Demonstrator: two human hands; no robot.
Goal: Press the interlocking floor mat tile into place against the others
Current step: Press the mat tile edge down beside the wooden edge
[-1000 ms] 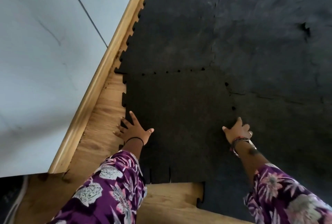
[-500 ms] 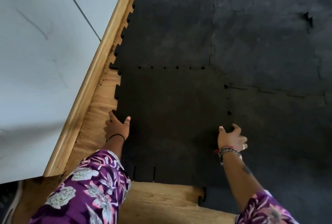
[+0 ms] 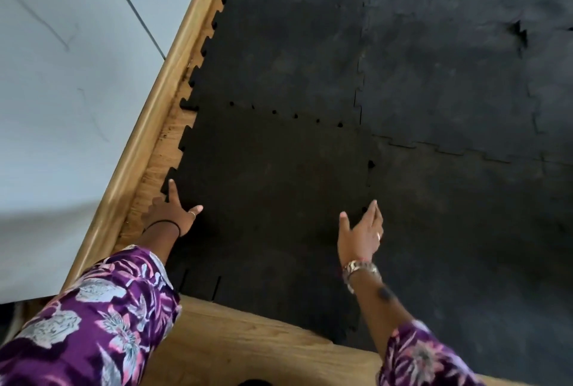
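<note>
A black interlocking mat tile [image 3: 273, 187] lies on the wooden floor, its toothed edges meeting the tile beyond it and the tile to its right. Small gaps show along the far seam [image 3: 285, 114] and the right seam [image 3: 370, 165]. My left hand [image 3: 173, 212] lies spread at the tile's left toothed edge, fingers apart, palm down. My right hand [image 3: 361, 232] hovers edge-on over the right seam, fingers straight and together, holding nothing.
More black mat tiles [image 3: 449, 60] cover the floor ahead and to the right. A wooden skirting board [image 3: 148, 125] runs along a pale wall [image 3: 62, 75] at the left. Bare wooden floor [image 3: 254, 342] shows near me.
My left hand has opened and slid along the tile's left edge. My right hand has lifted from a curled press on the right seam and now has straight fingers. The camera shifted.
</note>
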